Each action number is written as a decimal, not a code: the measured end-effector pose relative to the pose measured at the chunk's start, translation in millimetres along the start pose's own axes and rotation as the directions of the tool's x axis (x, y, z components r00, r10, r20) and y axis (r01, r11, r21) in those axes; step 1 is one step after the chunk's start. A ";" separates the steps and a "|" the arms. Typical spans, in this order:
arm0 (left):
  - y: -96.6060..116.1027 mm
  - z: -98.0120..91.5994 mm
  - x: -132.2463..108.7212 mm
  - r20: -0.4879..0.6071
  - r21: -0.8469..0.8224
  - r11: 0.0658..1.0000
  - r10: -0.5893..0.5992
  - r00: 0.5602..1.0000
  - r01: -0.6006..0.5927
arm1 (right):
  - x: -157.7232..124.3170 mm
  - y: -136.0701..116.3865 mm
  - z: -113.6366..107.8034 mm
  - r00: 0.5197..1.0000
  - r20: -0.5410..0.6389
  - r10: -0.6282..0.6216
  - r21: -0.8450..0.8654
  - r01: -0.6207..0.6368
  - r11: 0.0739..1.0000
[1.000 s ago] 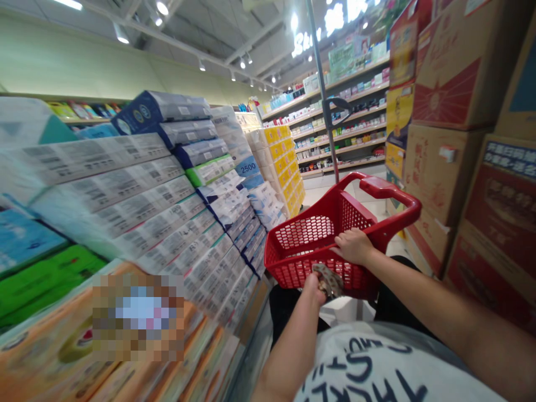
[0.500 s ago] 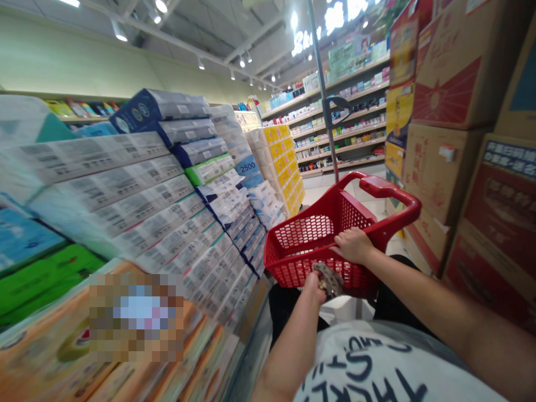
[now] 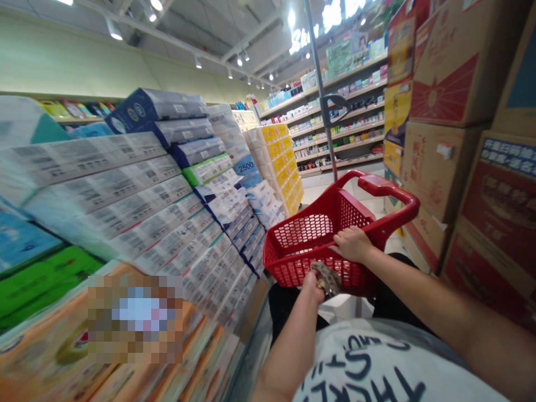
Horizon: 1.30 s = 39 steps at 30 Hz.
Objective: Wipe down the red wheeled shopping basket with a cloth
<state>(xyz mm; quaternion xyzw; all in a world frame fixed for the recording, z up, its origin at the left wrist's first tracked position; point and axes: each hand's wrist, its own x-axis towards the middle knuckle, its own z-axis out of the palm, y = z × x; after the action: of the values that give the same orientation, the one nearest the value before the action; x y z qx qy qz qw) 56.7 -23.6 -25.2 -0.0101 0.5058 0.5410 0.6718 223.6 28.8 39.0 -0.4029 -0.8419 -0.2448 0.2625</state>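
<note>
A red plastic shopping basket cart [image 3: 288, 269] with perforated walls stands close before my body, tilted in view. My right hand [image 3: 352, 244] is closed over its near rim, fingers curled on the edge. Just outside the near wall, my left hand [image 3: 313, 287] is closed around a small crinkled packet [image 3: 329, 278] with a brown and beige pattern. Its kind cannot be made out. The part of the cart's interior that shows holds no goods. A red push handle [image 3: 391, 192] rises at the right of the cart.
Stacked tissue packs [image 3: 138, 190] rise along the left, with orange packs [image 3: 209, 346] nearer. Yellow-and-white packs [image 3: 278, 162] stand farther on. Cardboard cartons [image 3: 435, 173] are piled on the right. A metal pole [image 3: 320, 84] stands ahead, before stocked shelves [image 3: 343, 120].
The whole view has shifted very slightly. Both hands keep the same hold, and the cart stays in the same place against my body.
</note>
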 end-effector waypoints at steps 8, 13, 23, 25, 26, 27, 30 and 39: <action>-1.2 0.7 -1.9 -0.007 0.018 1.000 0.007 1.000 -0.007 | -0.3 0.0 1.2 1.000 -0.006 0.001 -0.006 -0.001 1.000; -0.7 0.1 -3.4 -0.016 0.029 0.999 -0.023 1.000 0.023 | -0.5 0.1 0.5 1.000 -0.003 -0.007 -0.005 0.007 1.000; 0.7 0.1 -4.4 -0.012 0.019 1.000 -0.024 1.000 0.024 | -0.6 0.5 1.7 1.000 0.006 -0.004 -0.009 0.004 1.000; 0.6 -0.2 -4.6 -0.018 0.016 1.000 -0.023 1.000 0.023 | -0.4 0.6 0.9 1.000 0.007 -0.004 -0.006 0.004 1.000; 0.6 -0.3 -4.9 -0.020 0.016 1.000 -0.025 0.999 0.025 | -0.4 0.6 0.4 1.000 0.007 -0.006 -0.003 0.006 1.000; 0.8 -0.5 -5.2 -0.021 0.017 0.999 -0.028 0.999 0.028 | -0.3 0.6 0.0 1.000 0.008 -0.007 0.000 0.007 1.000; 1.8 -1.2 -6.4 -0.019 0.020 0.999 -0.034 0.999 0.034 | -0.2 0.7 -0.4 1.000 0.007 -0.011 0.001 0.011 1.000; 1.3 -4.0 -5.0 0.010 0.020 1.000 -0.023 1.000 0.023 | -0.4 0.6 -0.2 1.000 0.020 -0.011 0.003 0.010 1.000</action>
<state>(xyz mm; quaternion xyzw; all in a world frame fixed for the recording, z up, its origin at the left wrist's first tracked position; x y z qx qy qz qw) 53.5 -28.9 -23.0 -0.0065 0.5078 0.5282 0.6805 224.4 28.8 39.0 -0.4004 -0.8470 -0.2408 0.2535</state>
